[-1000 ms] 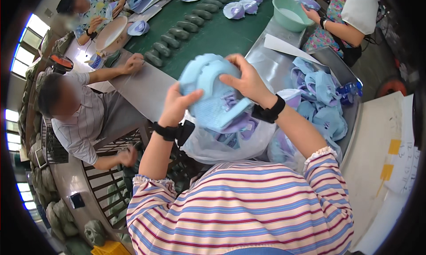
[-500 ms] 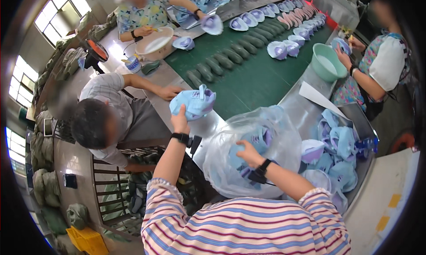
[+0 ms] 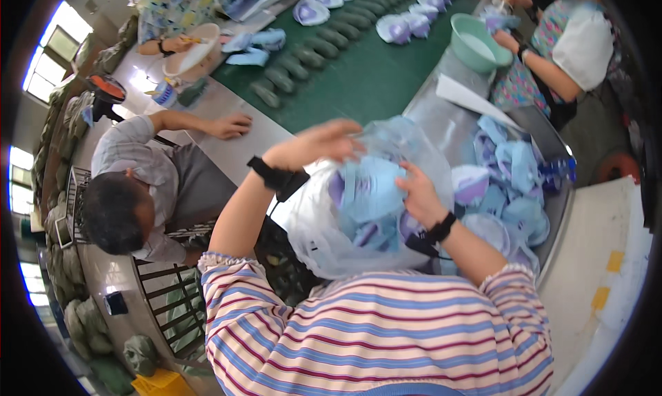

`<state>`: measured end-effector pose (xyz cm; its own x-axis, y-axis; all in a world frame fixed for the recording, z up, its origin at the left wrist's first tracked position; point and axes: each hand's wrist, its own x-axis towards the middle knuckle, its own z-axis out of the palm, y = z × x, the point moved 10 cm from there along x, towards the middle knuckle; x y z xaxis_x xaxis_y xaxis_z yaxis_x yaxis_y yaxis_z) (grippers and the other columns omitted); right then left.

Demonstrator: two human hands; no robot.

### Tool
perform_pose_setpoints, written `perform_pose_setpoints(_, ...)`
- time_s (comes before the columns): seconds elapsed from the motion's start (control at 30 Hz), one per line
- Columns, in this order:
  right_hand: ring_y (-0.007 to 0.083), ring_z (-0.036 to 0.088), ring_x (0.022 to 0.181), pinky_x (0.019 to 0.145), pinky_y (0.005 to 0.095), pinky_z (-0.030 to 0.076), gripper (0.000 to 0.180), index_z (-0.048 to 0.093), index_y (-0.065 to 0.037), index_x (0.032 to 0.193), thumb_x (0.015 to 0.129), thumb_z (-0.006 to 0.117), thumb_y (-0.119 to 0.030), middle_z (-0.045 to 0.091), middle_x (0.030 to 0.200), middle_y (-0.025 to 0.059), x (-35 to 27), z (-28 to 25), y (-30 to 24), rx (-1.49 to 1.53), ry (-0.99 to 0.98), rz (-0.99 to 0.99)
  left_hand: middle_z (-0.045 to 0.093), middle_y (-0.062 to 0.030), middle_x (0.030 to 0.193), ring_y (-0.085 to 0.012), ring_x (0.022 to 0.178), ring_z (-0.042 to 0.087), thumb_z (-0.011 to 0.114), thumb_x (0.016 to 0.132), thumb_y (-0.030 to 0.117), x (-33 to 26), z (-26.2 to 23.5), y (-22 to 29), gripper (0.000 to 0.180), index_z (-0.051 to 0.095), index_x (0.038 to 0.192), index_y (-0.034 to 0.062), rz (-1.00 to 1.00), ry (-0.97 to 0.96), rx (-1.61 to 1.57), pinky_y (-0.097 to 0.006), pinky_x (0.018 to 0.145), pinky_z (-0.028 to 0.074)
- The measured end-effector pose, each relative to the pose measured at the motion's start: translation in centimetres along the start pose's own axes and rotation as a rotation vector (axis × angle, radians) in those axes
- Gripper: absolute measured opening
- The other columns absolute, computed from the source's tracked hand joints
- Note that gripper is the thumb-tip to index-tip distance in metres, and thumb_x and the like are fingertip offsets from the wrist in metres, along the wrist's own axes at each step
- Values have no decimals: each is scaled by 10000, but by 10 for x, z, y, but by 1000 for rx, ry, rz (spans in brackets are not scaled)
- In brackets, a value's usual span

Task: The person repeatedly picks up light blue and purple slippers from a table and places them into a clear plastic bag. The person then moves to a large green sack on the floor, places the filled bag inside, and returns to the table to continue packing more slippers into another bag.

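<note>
A clear plastic bag [image 3: 310, 237] full of light blue and lilac shoe uppers stands right in front of me. My right hand [image 3: 422, 197] is closed on the edge of a light blue shoe upper [image 3: 372, 189] at the top of the bag. Over the bag's far left side, my left hand [image 3: 321, 144] is raised with its fingers stretched out, a little blurred and holding nothing I can see. Both wrists wear black straps.
More uppers [image 3: 514, 168] lie heaped in a metal tray on the right. Green shoe lasts [image 3: 307, 59] line the green tabletop [image 3: 331, 93]. A co-worker's arm [image 3: 200, 126] rests at the left edge. Others work beside a mint basin [image 3: 476, 44] and a beige basin [image 3: 196, 55].
My left hand has let go of the shoe upper it held up on the left and swung right over the bag. My right hand has taken hold of an upper. The view has shifted.
</note>
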<state>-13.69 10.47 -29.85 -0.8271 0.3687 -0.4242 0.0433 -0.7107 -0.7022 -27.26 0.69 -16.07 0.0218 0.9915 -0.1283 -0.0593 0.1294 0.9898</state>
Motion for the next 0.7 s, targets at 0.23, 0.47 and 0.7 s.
perform_pose_setpoints(0.23,203,550,938,823,352,449,474,396,-14,1239,793,554,19,544,1075,98,2,-43,8,-74,55,129,413,-207,1261,-371,1160,404,639,751,283,-87,15,-134,641,362,1261,9,-454,185,1029,-409,957,345)
perform_pose_setpoints(0.47,168,513,991,886,307,406,451,466,-7,1211,777,585,16,532,1115,58,-4,-33,-38,-304,0,-89,529,-190,1102,-352,1039,501,684,686,291,-47,77,-99,532,507,1103,12,-85,275,989,-406,864,411)
perform_pose_setpoints(0.7,135,508,969,850,265,409,406,494,9,1180,778,548,28,541,1097,71,-33,-40,-165,-572,-146,-301,470,-296,1180,-375,1091,492,658,581,642,-44,64,-220,1045,310,1298,-35,-592,187,852,-413,891,405)
